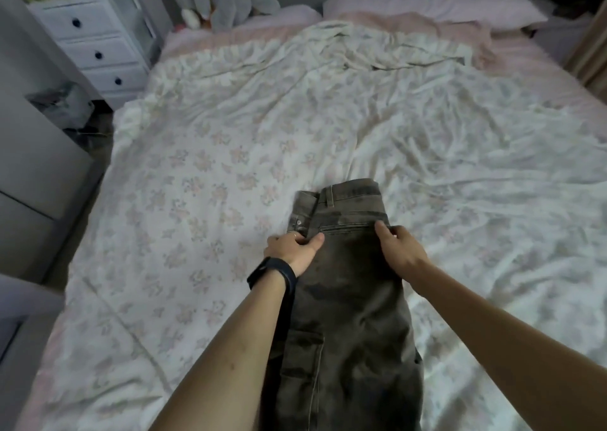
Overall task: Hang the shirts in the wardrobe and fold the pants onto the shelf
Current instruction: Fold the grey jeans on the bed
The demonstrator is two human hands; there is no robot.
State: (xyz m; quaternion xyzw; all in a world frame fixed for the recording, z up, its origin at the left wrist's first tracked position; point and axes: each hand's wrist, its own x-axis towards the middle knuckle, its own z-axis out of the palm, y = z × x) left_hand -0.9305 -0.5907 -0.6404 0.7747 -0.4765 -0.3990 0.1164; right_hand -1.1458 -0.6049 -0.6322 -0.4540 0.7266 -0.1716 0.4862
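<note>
Left hand and right hand each pinch a side of the pants between them — an uneven tug could twist the legs trailing under the wrists.

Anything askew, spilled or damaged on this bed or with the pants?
Nothing serious stands out. The pants lie straight, halved lengthwise, with the left hand and right hand gripping their edges below the waistband. Only the floral duvet is wrinkled, bunched along its far edge near the pillow.

Arms outstretched; left hand, right hand gripping (fingers curled)
</note>
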